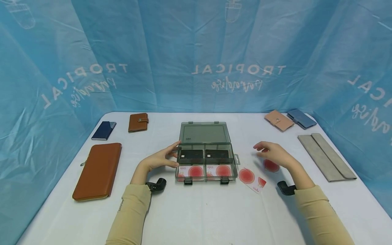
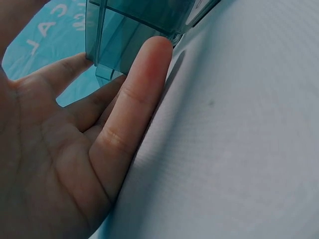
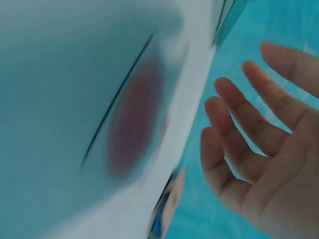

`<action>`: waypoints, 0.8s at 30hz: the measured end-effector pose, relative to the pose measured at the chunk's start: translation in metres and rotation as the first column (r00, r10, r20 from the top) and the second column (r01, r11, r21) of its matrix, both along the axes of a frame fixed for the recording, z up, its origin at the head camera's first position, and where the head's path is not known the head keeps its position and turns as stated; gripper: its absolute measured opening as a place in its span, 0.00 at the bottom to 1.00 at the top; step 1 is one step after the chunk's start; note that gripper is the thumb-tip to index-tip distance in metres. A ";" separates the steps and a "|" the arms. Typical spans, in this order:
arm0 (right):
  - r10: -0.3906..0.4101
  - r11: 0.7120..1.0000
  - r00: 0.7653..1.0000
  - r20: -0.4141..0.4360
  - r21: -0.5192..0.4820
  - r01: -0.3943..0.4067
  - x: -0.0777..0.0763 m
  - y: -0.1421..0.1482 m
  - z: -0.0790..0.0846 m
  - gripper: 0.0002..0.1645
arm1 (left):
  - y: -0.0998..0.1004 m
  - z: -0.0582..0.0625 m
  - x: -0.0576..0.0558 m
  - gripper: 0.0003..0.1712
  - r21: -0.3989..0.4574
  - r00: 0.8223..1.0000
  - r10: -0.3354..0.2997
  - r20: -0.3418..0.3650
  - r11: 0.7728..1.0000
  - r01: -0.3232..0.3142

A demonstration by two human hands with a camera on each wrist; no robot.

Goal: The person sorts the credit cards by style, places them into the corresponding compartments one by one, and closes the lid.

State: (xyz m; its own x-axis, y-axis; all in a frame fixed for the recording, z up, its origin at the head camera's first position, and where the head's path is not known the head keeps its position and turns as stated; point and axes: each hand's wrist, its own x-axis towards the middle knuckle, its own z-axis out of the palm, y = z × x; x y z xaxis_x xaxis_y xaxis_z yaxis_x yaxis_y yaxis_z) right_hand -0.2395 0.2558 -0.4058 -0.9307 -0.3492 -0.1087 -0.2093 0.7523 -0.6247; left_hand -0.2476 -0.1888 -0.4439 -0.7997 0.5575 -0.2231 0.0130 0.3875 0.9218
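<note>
A translucent grey-green compartment box (image 1: 180,147) stands mid-table, its lid (image 1: 205,133) raised at the back. In its two rear compartments are black cards (image 1: 192,154); the two front ones hold white cards with red circles (image 1: 196,170). My left hand (image 1: 159,158) rests against the box's left side, fingers extended along its wall (image 2: 127,42). To the right of the box my right hand (image 1: 277,154) hovers with relaxed fingers, holding nothing. Beneath it lies a red-circled card (image 1: 271,166), partly covered by the hand in the head view. Another such card (image 1: 252,180) lies nearer the box.
On the left are a brown zip case (image 1: 98,172), a navy card holder (image 1: 104,131) and a small brown wallet (image 1: 138,122). On the right lie a tan wallet (image 1: 279,120), a blue wallet (image 1: 301,118) and a grey folding case (image 1: 326,156). A blue curtain (image 1: 171,85) surrounds the table.
</note>
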 end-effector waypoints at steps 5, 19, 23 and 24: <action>-0.093 0.987 0.990 0.103 0.143 0.078 0.000 0.028 -0.004 0.42 | 0.000 -0.001 0.000 0.56 0.002 1.000 0.000 -0.002 1.000 0.000; -0.153 0.957 0.984 0.088 0.263 0.125 -0.001 0.037 -0.010 0.54 | 0.001 -0.003 -0.002 0.56 -0.006 1.000 0.001 0.002 1.000 -0.001; -0.161 0.983 0.977 0.137 0.109 0.147 -0.007 0.034 -0.009 0.50 | 0.000 -0.003 -0.002 0.56 -0.004 1.000 0.002 0.004 1.000 -0.002; -0.161 0.986 0.975 0.150 0.064 0.153 -0.008 0.034 -0.008 0.48 | 0.000 -0.003 -0.002 0.56 -0.004 1.000 0.003 0.002 1.000 -0.003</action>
